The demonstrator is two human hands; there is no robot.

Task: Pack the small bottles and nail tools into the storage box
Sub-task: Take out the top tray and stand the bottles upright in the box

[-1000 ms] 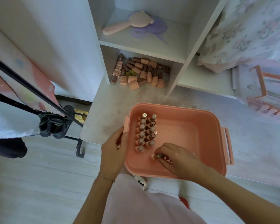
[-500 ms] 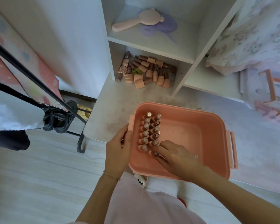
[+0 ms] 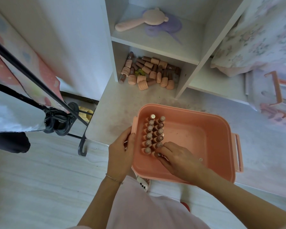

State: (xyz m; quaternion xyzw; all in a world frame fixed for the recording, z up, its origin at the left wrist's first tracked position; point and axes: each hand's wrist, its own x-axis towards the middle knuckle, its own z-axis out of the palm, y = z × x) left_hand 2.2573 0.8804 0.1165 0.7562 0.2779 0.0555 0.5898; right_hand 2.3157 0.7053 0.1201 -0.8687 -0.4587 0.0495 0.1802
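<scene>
One head-worn camera, looking steeply down and forward, close over the pink box [image 3: 221,129] at arm's reach, white shelf [image 3: 155,45] just beyond, floor [image 3: 31,179] to the left.

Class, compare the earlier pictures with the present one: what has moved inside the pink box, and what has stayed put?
The right hand carried one bottle leftward from the box's near middle to the near end of the second row and still pinches it. The left hand keeps gripping the box at its left rim. The standing rows and the loose pile in the shelf unit are unchanged.
</scene>
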